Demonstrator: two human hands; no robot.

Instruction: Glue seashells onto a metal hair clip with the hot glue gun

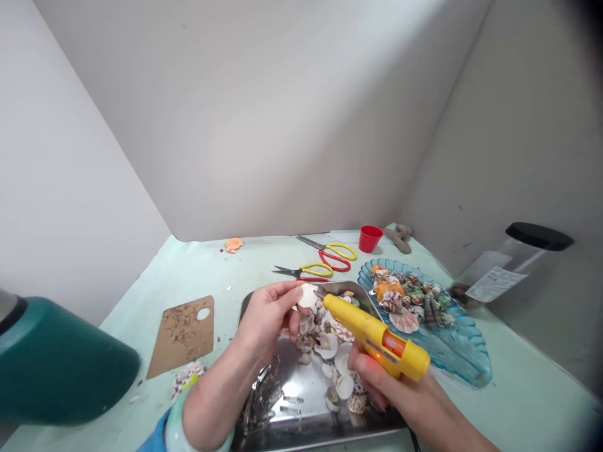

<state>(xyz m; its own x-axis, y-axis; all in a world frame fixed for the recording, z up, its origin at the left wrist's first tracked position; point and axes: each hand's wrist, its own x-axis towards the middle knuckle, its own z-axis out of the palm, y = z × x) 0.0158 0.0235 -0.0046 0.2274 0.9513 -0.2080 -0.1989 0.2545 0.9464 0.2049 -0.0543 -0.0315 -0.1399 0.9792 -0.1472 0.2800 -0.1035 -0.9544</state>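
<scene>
Beneath the left grip (267, 311), a metal tray (313, 370) carries a heap of pale and patterned shells (326, 345), with small metal clips (262, 392) bunched at its near left; beyond the right grip (391, 386), a blue scalloped dish (459, 355) holds spotted shells, a pink fan shell (404, 321) and an orange piece (389, 290); farther right stands a clear jar (518, 260) under a black lid (539, 235), its contents hard to make out; a red cup (370, 240) sits past both grips at the table's (264, 263) far side, its inside hidden.

The left hand, reaching up from below with a pale green bangle (176, 422) at the wrist, has thumb and fingers pinched on a white shell (308, 295), raised over the tray; the right grip is clamped round the handle of a yellow glue gun (353, 319), its nozzle (319, 294) aimed leftward at the shell's edge, whether touching one cannot tell; two pairs of scissors (325, 270) lie beyond the left grip.
</scene>
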